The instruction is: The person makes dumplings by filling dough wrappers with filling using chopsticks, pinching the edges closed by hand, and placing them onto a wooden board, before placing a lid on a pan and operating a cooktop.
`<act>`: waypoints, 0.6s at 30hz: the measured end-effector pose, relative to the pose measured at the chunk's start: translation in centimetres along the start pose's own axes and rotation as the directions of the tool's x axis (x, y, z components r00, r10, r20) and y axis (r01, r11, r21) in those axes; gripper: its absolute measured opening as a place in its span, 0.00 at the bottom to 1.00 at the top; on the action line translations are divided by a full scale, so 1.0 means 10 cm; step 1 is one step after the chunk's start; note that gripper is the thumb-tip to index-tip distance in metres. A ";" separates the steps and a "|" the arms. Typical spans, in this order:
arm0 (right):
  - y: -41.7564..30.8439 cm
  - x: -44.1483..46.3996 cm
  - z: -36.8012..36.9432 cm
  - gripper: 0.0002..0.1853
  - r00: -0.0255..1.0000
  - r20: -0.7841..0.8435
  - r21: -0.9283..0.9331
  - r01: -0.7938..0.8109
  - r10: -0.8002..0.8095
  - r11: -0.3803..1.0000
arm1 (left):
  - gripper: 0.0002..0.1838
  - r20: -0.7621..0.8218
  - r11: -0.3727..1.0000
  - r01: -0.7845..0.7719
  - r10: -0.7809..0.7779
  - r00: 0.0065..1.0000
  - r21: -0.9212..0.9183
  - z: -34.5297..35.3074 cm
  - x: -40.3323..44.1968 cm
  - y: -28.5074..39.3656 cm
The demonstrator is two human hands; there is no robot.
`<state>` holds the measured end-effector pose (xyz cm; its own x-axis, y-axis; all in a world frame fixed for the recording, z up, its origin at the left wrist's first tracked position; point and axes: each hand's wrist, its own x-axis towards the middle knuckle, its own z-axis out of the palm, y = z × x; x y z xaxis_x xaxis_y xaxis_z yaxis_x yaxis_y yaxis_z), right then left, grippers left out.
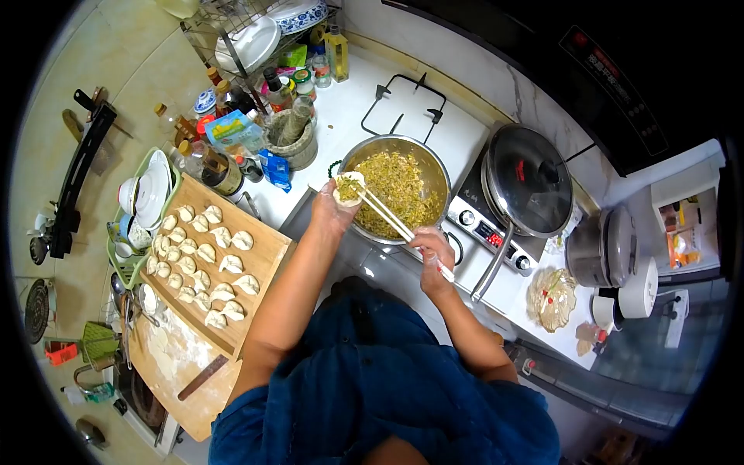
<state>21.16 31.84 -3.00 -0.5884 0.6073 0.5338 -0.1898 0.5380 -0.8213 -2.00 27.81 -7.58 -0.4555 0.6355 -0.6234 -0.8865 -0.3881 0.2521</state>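
My left hand (332, 211) holds a round dough wrapper (350, 188) with green filling on it, at the left rim of a steel bowl (440, 167). Chopped filling (395, 190) lies in the bowl. A pair of white chopsticks (391, 219) is gripped in my right hand (435, 252), below the bowl's right side. The chopsticks' tips touch the filling on the wrapper. Several folded dumplings (206, 253) stand in rows on a wooden tray (267, 248) at the left.
A floured board (174, 372) with a dark flat strip (203, 377) lies at the lower left. A lidded pan (527, 182) sits on a cooker (465, 218) at the right. Behind the tray are a stone mortar (298, 151) and bottles (211, 167).
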 end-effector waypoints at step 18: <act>-0.16 0.06 0.06 0.26 0.948 -0.250 0.090 -0.180 0.197 0.980 | 0.19 0.048 0.998 0.021 -0.025 0.999 0.066 0.02 0.00 -0.10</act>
<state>20.60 30.97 -1.47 -0.3987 0.8279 0.3945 -0.1506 0.3653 -0.9186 -1.15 28.30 -7.68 -0.4370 0.6759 -0.5934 -0.8995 -0.3294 0.2872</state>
